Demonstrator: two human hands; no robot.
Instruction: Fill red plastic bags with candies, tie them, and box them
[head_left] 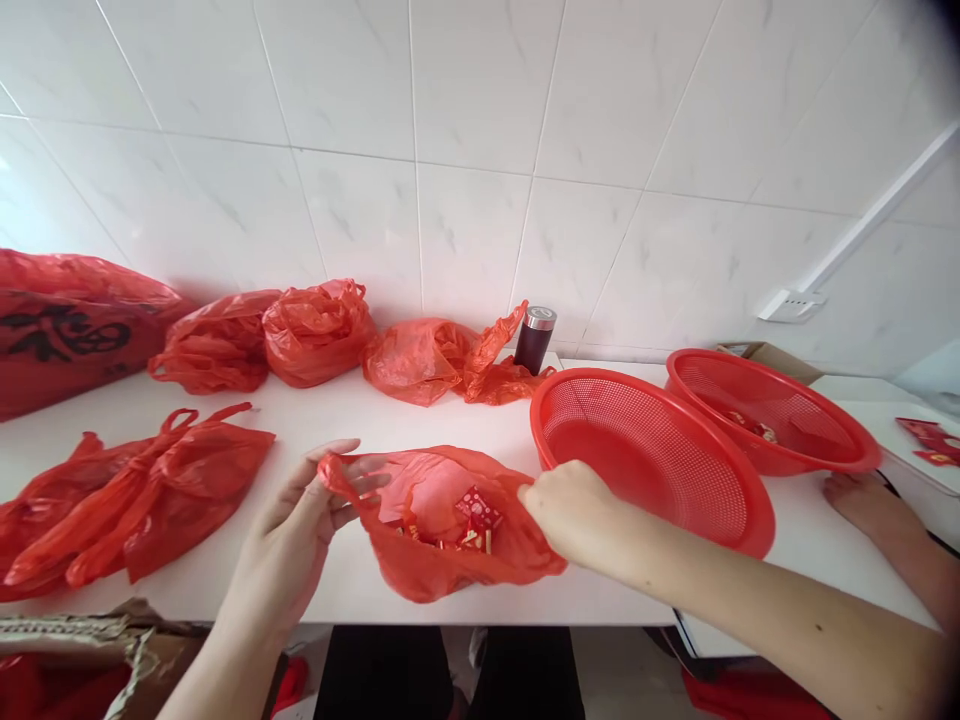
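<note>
A thin red plastic bag (420,575) is stretched wide at the mouth over the front of the white table. My left hand (300,525) has the bag's left handle between thumb and fingers, some of them showing through the film. Closed in a fist, my right hand (571,512) grips the bag's right edge. Inside the bag lie a red packet with white dots (478,508) and several small red and gold wrapped pieces (471,542). Just beyond my right hand stands a red mesh basket (652,465), with nothing visible in it.
A second red basket (810,420) holds a few small pieces; another person's hand (859,497) rests beside it. Tied red bags (319,330) line the wall, and more (187,490) lie left. A dark tumbler (534,345) stands behind. An open cardboard box (161,660) sits lower left.
</note>
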